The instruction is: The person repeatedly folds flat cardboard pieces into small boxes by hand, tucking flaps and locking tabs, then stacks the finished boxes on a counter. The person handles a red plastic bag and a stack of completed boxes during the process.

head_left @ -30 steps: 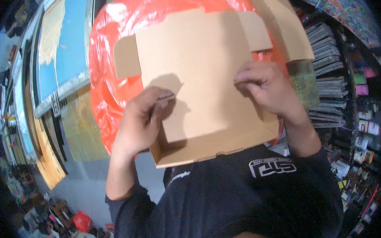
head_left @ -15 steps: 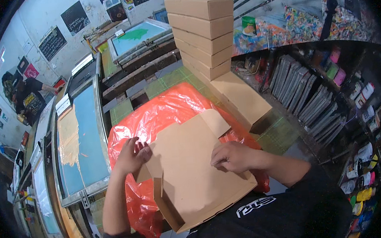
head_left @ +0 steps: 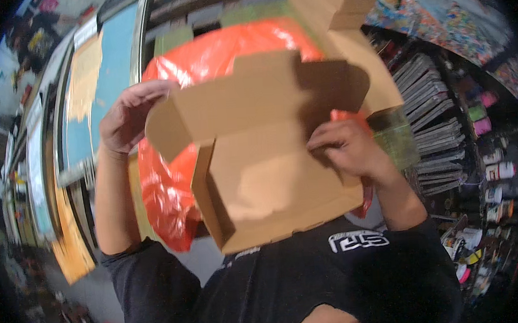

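Note:
A brown cardboard box (head_left: pixel 256 167), partly folded, lies in front of me with its inside showing. Its left side wall (head_left: pixel 210 195) stands up, and its lid panel (head_left: pixel 246 102) is raised at the far side, with a rounded ear at each end. My left hand (head_left: pixel 135 113) is closed at the lid's upper left corner, fingers along the edge by the left ear (head_left: pixel 169 129). Over the box's right side, my right hand (head_left: pixel 351 146) has its fingers bent together at the side wall, which it mostly hides. Blur softens both hands.
Shiny red plastic (head_left: pixel 174 191) lies under the box. Beyond it to the right stand stacked cardboard boxes (head_left: pixel 379 75). A screen-printing frame (head_left: pixel 117 63) lies at left; stacked dark frames (head_left: pixel 433 119) and shelved bottles (head_left: pixel 500 171) are at right. Another person (head_left: pixel 37 36) is at far left.
The lid panel, flat before, is now raised. My left hand has moved from beside the box to the lid's corner; my right hand is at the right side. The view has tilted down.

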{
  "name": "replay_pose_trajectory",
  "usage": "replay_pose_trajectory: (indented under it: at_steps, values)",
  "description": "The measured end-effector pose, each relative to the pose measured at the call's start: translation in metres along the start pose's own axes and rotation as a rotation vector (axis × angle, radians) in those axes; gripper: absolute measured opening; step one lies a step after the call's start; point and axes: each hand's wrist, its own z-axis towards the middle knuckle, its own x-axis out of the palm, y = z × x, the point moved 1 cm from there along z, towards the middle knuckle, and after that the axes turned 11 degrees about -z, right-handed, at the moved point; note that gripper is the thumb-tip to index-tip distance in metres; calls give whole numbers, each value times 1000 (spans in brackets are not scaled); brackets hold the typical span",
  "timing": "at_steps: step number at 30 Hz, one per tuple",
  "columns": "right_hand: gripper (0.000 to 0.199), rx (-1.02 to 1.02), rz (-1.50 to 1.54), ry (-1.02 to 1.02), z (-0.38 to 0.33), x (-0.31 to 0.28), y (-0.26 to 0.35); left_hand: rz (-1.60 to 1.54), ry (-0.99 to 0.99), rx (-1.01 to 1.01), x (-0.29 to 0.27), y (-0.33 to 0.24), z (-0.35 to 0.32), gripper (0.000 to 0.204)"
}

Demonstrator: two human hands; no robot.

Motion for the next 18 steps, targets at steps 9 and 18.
replay_pose_trajectory:
  at_steps: [9,18]
  values:
    - [13,237,93,181,6,3,16,-60,-810,7,59,102,-40,43]
    - [40,607,416,-929,1,-13,-36,-13,-874,109,84,124,-43,60]
